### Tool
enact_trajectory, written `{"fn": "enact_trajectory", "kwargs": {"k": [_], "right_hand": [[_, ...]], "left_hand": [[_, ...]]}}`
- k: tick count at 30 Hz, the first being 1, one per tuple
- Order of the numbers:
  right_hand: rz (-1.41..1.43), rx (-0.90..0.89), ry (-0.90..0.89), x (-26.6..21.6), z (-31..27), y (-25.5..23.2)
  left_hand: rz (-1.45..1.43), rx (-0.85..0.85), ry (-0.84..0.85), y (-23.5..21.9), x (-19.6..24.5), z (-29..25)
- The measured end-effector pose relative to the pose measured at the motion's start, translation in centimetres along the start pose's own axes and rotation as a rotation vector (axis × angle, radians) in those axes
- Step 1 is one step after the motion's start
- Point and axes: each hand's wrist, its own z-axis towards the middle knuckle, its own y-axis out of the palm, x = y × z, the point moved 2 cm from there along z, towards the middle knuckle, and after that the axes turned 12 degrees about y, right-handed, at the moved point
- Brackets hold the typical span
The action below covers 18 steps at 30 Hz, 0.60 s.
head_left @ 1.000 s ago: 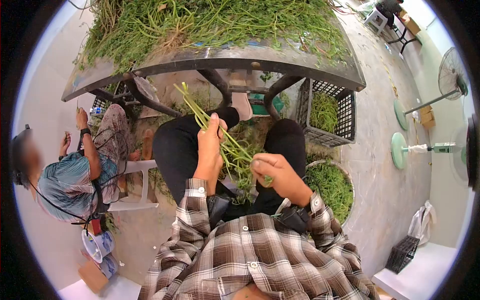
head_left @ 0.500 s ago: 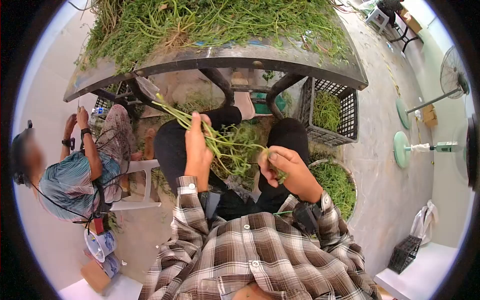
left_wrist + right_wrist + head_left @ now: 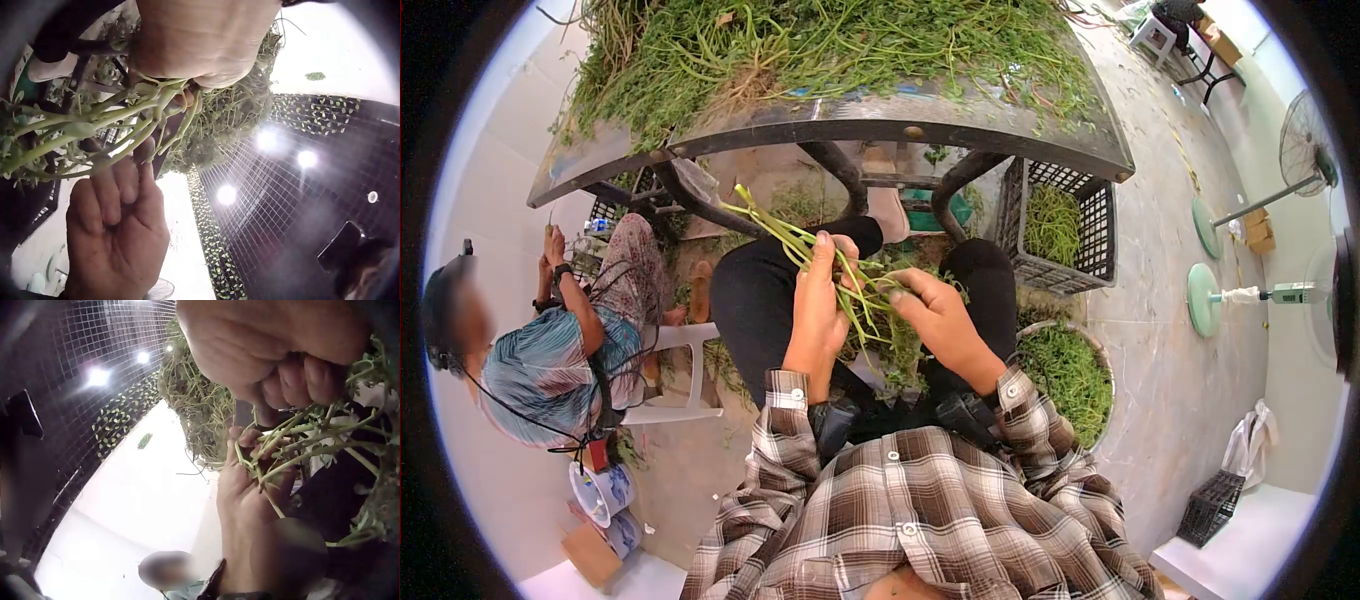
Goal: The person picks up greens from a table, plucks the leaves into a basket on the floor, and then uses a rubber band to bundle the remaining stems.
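Observation:
A small bunch of green stems is gripped in my left hand, its cut ends pointing up and left past the thumb. My right hand is close beside it, with thumb and fingertips pinching the stems on the leafy side. In the left wrist view the stems run between the left hand and the curled fingers of the right hand. The right wrist view has the right hand above the stems and the left hand below.
A table heaped with greens stands ahead. At the right are a black crate and a round container of greens. Another person sits at the left. Fans stand far right.
My right hand first moved slightly away to the right, then came back left and up, nearer my left hand. The left hand, still gripping the stems, shifted left and then back.

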Motion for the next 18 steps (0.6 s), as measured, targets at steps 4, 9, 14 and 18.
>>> {"fn": "enact_trajectory", "kwargs": {"k": [4,9,14,18], "right_hand": [[-0.312,0.001,0.000,-1.6,-0.5,0.2],[-0.551,0.013,-0.123,-0.4,-0.6,0.5],[-0.636,0.019,-0.212,-0.7,-1.7,-0.1],[-0.604,-0.016,-0.231,-1.0,-3.3,-1.1]], "left_hand": [[0.014,-0.028,-0.003,0.4,-0.3,-0.5],[0.098,0.019,0.022,0.3,-0.3,-0.5],[0.037,0.137,0.061,-1.3,0.4,0.6],[0.092,0.365,0.110,-1.7,1.1,1.4]]}}
